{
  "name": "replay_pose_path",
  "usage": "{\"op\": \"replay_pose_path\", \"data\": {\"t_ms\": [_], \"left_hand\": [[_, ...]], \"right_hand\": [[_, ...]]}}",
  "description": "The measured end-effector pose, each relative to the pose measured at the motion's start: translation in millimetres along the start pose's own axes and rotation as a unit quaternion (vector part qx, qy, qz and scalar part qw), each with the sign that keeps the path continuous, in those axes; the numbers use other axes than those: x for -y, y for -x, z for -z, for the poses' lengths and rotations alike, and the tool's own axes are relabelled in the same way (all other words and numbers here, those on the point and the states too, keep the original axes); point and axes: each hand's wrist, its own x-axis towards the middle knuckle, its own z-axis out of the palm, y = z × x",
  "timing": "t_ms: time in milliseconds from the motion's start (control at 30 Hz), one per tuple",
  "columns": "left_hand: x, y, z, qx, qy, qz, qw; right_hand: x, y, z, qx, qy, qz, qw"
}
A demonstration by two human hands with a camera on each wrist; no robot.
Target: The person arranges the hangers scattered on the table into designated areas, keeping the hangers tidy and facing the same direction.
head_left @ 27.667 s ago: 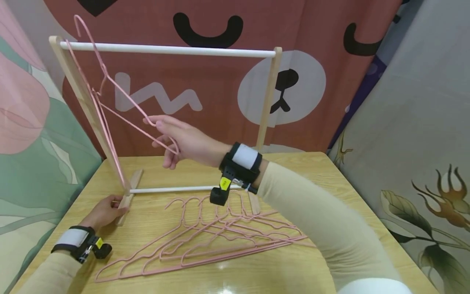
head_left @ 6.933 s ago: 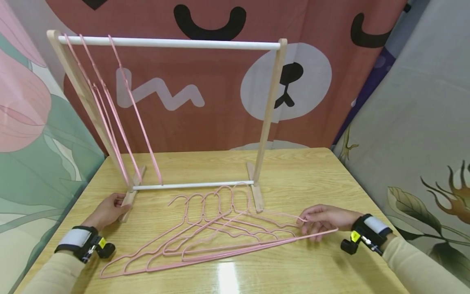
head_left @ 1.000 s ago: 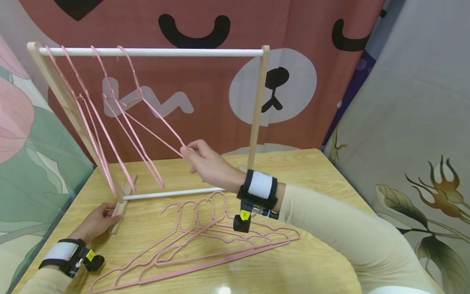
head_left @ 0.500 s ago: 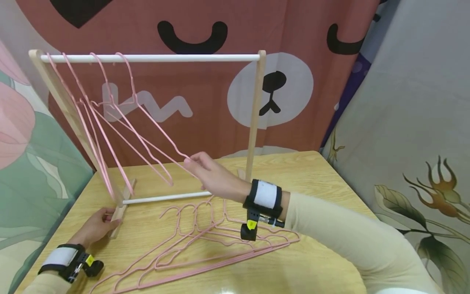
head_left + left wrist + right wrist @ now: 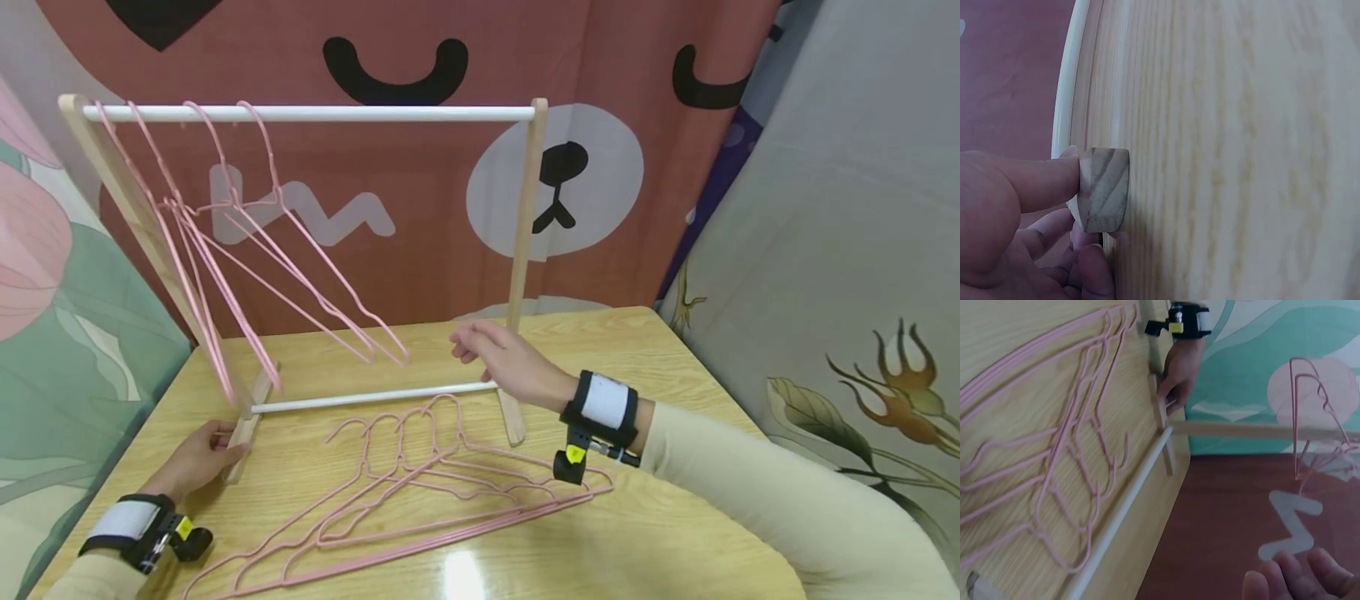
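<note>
A: Left hand?
B: Fingers pinching the rack foot
A: Hung hangers?
B: Four, on the top bar, left half; loose hangers overlap on the counter in front
A: Right hand?
B: Fingers relaxed, holding nothing; fourth hang looks done, next likely calls for a reach down to the loose ones

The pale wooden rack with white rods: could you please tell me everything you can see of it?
The pale wooden rack stands upright on the wood-grain table. Two wooden uprights on bar-shaped feet are joined by a white upper rod and a white lower rod. Four slim pink hangers hang from the upper rod's left part. The left hand grips the near end of the left foot.
</note>
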Motion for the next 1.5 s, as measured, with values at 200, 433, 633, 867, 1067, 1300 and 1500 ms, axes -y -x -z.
{"op": "replay_pose_path", "data": {"t_ms": [200,433,633,867,1067,1300,1500], "left_hand": [[-4.2,2.3,-0.2,0.001,0.008,0.0,1.0],[-5.8,2.6,-1.2,0.006,0.018,0.013,0.9997],[-3.9,-0.1,-1.4,-0.001,0.012,0.013,0.9998],[-5.8,1.7,-1.9,0.0,0.013,0.034,0.9993],[-6.8,2.2,-1.3,0.0,0.016,0.026,0.9995],[-4.6,2.1,-2.4,0.005,0.017,0.027,0.9995],[-5.8,1.4,-1.6,-0.001,0.015,0.027,0.9995]], "right_hand": [[-24.2,10.5,15.7,-0.003,0.081,0.021,0.9965],[-60.1,23.3,28.5,0.038,0.16,0.017,0.9863],[-80.6,30.8,38.8,0.088,0.233,-0.002,0.9684],[-91.0,37.5,43.3,0.155,0.282,-0.047,0.9455],[-109.6,45.2,41.6,0.17,0.368,-0.076,0.9111],[-132.9,58.0,39.3,0.181,0.381,-0.09,0.9024],[-148.8,65.5,39.1,0.187,0.359,-0.08,0.9109]]}}
